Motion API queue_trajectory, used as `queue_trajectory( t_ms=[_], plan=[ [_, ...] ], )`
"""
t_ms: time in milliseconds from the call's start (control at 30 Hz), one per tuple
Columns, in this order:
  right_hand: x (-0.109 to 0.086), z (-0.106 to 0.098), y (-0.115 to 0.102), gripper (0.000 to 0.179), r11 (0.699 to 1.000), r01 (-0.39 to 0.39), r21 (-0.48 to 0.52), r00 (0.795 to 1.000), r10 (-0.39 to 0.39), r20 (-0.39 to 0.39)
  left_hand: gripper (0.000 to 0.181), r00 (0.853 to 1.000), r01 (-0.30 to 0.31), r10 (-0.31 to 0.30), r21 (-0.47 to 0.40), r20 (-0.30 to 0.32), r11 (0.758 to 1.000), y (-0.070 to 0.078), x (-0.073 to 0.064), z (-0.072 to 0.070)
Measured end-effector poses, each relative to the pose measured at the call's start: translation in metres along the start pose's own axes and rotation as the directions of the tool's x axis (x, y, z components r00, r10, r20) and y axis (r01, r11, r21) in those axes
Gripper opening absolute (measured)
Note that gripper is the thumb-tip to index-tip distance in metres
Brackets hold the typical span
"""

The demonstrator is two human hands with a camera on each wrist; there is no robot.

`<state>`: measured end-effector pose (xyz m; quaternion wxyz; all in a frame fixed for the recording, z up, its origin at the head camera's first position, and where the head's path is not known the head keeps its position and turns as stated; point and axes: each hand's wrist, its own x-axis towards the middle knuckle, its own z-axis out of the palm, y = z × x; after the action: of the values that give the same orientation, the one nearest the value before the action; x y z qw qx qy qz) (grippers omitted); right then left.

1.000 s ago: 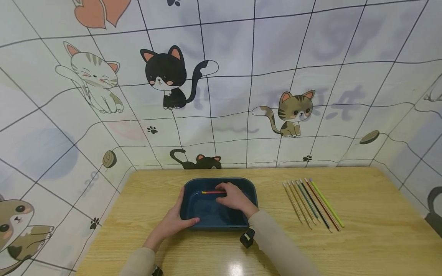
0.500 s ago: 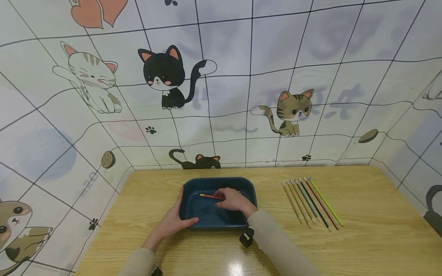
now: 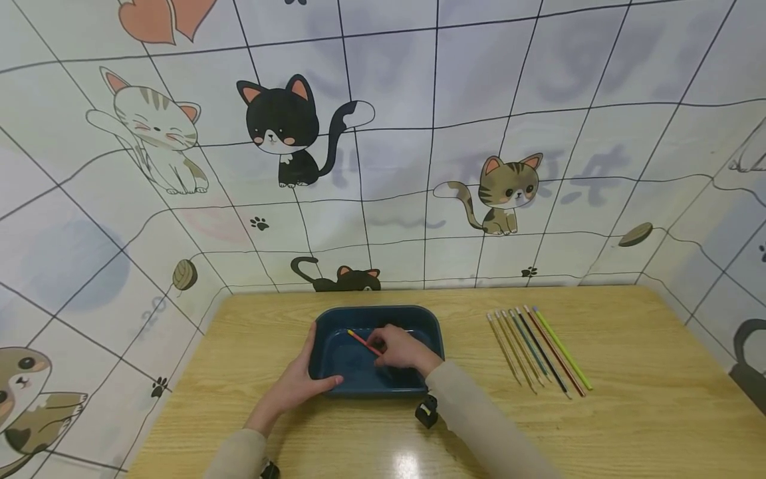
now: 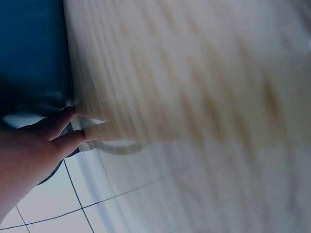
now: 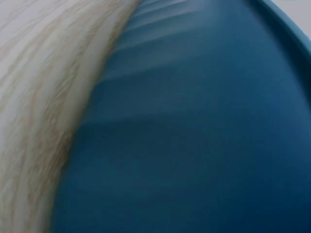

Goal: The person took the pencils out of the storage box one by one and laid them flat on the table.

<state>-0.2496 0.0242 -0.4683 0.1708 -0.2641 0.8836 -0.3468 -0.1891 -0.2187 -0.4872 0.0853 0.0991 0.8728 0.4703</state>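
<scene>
A dark blue rectangular tray [image 3: 353,374] stands on the table. My left hand [image 3: 294,382] grips its left side, thumb over the front corner and fingers along the outer wall. In the left wrist view, fingertips [image 4: 68,138] reach past the tray's blue wall [image 4: 34,53]. Inside the tray, my right hand [image 3: 404,348] pinches a red pencil [image 3: 362,341] with a yellow end. That yellow end points to the back left; the other end is hidden by the hand. Blue tray wall [image 5: 184,121] fills most of the right wrist view, with no hand visible there.
Several pencils lie side by side to the right of the tray, among them a lime green pencil [image 3: 562,347] and a dark blue pencil [image 3: 543,352]. Wood-grain table [image 3: 646,372] extends around them. A cat-patterned wall covering [image 3: 395,166] rises behind the table.
The red pencil has turned from lying nearly level across the tray to a slant, its yellow end toward the back. My right hand has shifted slightly forward; my left hand keeps its grip.
</scene>
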Motion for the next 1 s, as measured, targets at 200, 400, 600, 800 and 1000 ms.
queue_trajectory(
  t_ms=[200, 400, 600, 800, 1000],
  plan=[
    [0.001, 0.005, -0.001, 0.038, 0.994, -0.008, -0.113, 0.999, 0.004, -0.033, 0.117, 1.000, 0.007, -0.007, 0.001, -0.004, 1.000, 0.001, 0.001, 0.000],
    [-0.002, 0.007, -0.004, 0.037, 0.987, 0.020, -0.159, 0.998, -0.029, -0.054, 0.117, 1.000, 0.006, -0.006, -0.004, 0.003, 1.000, 0.001, 0.001, 0.000],
    [-0.002, 0.011, 0.003, 0.036, 0.999, 0.006, -0.052, 0.995, -0.011, -0.095, 0.118, 1.000, 0.001, -0.001, -0.007, 0.002, 1.000, -0.001, 0.000, 0.001],
    [0.000, 0.012, 0.006, 0.036, 0.996, -0.061, 0.070, 0.995, 0.066, -0.080, 0.117, 1.000, -0.001, 0.001, -0.014, -0.001, 1.000, -0.002, 0.000, 0.001],
    [-0.003, 0.012, 0.006, 0.034, 0.960, -0.101, 0.263, 0.992, 0.116, -0.041, 0.116, 1.000, 0.007, -0.007, -0.018, 0.003, 1.000, -0.001, 0.000, 0.001]
  ],
)
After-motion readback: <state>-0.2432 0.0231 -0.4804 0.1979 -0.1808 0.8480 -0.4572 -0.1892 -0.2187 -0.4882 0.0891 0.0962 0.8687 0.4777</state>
